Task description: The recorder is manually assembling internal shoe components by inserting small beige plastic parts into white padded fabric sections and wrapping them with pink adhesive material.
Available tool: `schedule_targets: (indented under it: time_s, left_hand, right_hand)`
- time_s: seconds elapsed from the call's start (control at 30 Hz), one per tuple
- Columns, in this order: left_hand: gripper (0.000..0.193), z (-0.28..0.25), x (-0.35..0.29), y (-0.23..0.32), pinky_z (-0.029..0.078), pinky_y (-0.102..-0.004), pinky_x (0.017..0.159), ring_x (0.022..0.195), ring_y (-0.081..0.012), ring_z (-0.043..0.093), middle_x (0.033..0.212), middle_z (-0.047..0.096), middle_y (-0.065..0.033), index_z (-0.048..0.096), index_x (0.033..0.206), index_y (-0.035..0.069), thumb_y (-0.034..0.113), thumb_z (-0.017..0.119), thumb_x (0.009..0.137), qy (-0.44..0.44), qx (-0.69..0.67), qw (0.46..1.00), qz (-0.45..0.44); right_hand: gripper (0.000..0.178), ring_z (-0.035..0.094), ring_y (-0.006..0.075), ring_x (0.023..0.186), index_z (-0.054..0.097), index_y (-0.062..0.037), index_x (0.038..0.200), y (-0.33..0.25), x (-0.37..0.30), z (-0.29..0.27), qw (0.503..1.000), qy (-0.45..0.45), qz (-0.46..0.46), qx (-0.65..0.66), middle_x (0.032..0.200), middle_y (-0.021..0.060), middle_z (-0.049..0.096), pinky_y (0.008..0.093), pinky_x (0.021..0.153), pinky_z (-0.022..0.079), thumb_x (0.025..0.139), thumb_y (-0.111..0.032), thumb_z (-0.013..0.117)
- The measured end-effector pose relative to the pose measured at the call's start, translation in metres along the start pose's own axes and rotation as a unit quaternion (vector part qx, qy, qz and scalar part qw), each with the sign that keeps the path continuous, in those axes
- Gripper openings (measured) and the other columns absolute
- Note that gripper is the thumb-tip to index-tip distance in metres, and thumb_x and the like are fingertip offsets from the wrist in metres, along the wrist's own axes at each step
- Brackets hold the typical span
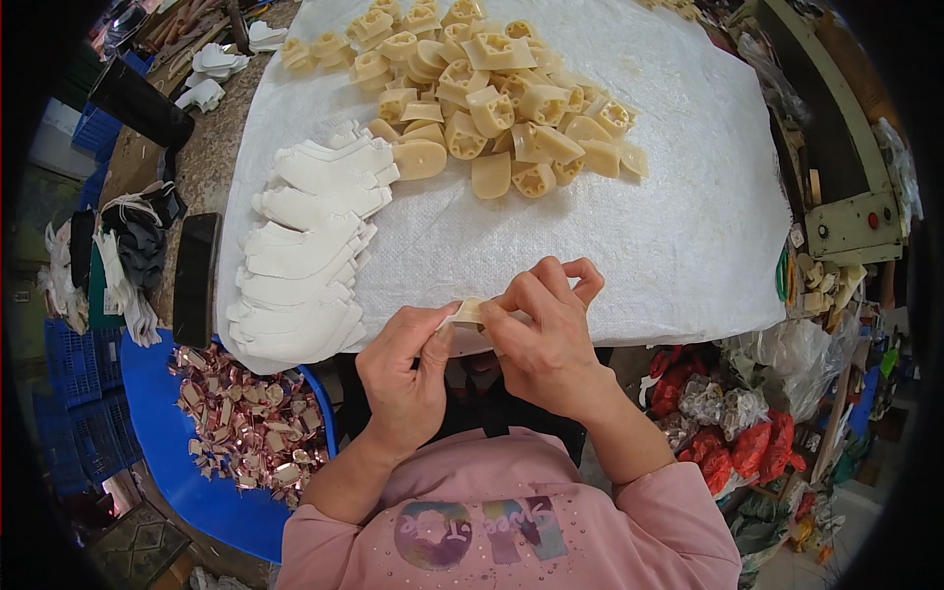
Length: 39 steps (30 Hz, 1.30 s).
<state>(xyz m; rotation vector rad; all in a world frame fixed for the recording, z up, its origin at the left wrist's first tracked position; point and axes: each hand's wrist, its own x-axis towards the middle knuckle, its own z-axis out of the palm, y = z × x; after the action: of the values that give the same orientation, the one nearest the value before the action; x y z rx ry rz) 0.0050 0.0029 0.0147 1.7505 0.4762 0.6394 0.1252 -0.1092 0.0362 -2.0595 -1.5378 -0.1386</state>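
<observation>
Over the near edge of the cloth-covered table, both my hands meet at a small beige shoe-heel block [470,312]. My left hand [401,372] pinches its left end, where a thin white edge shows between thumb and fingers. My right hand [543,339] grips the other end, fingers bent, hiding part of it. To the left lies a row of overlapping white cut sheets [305,258], fanned toward me. A heap of similar beige heel blocks [492,110], some with hollow undersides showing, covers the far middle of the table.
A white woven cloth [678,236] covers the table. A dark phone [197,280] and a black cylinder [141,103] are at the left. Below left, a blue tub [221,506] holds many shiny pink pieces. Red plastic bags [728,457] and a metal control box [854,224] are at right.
</observation>
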Motion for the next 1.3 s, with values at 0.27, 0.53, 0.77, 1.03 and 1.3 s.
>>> schedule_targets:
  time_s: [0.27, 0.53, 0.77, 1.03, 1.3]
  left_hand:
    - [0.017, 0.002, 0.002, 0.003, 0.044, -0.0254, 0.062, 0.071, -0.0139, 0.054, 0.085, 0.057, -0.0088, 0.064, 0.100, -0.002, 0.009, 0.058, 0.089, -0.023, 0.097, 0.992, 0.081]
    - [0.014, -0.001, 0.006, -0.021, 0.042, -0.0233, 0.059, 0.070, -0.0110, 0.050, 0.082, 0.055, -0.0040, 0.065, 0.095, 0.001, 0.010, 0.064, 0.085, -0.041, -0.121, 0.990, 0.052]
    - [0.012, 0.002, 0.016, -0.011, 0.038, -0.0297, 0.050, 0.057, -0.0224, 0.046, 0.064, 0.048, -0.0087, 0.059, 0.077, 0.000, 0.010, 0.065, 0.082, -0.018, 0.104, 0.961, 0.256]
    - [0.010, -0.001, 0.011, -0.007, 0.038, -0.0300, 0.050, 0.057, -0.0219, 0.045, 0.064, 0.045, -0.0061, 0.060, 0.076, 0.004, 0.009, 0.066, 0.081, -0.080, 0.041, 0.982, 0.166]
    - [0.017, -0.014, 0.011, -0.022, 0.039, -0.0293, 0.061, 0.066, -0.0194, 0.046, 0.070, 0.048, -0.0027, 0.062, 0.080, 0.005, -0.002, 0.073, 0.069, 0.030, 0.096, 0.960, 0.263]
  right_hand:
    - [0.028, 0.045, 0.0228, 0.078, 0.057, -0.0087, 0.082, 0.009, -0.006, 0.015, 0.998, 0.021, 0.009, 0.061, 0.077, 0.0038, 0.044, 0.0425, 0.074, 0.024, 0.056, -0.001, 0.063]
    - [0.036, 0.044, 0.0227, 0.077, 0.057, -0.0068, 0.090, 0.013, -0.011, 0.015, 0.953, 0.017, 0.015, 0.303, 0.079, 0.0057, 0.045, 0.0374, 0.075, 0.025, 0.057, 0.007, 0.056]
    - [0.034, 0.044, 0.0242, 0.077, 0.054, -0.0072, 0.085, 0.010, -0.010, 0.013, 0.962, -0.012, -0.013, 0.274, 0.079, 0.0066, 0.044, 0.0371, 0.074, 0.026, 0.055, 0.008, 0.055]
    - [0.037, 0.046, 0.0235, 0.078, 0.055, -0.0080, 0.087, 0.011, -0.015, 0.015, 0.949, -0.017, -0.030, 0.315, 0.082, 0.0048, 0.049, 0.0384, 0.074, 0.027, 0.053, 0.007, 0.056]
    - [0.032, 0.049, 0.0245, 0.082, 0.058, -0.0070, 0.096, -0.006, -0.003, -0.002, 0.983, 0.016, -0.039, 0.176, 0.094, 0.0074, 0.056, 0.0418, 0.081, 0.032, 0.065, -0.004, 0.067]
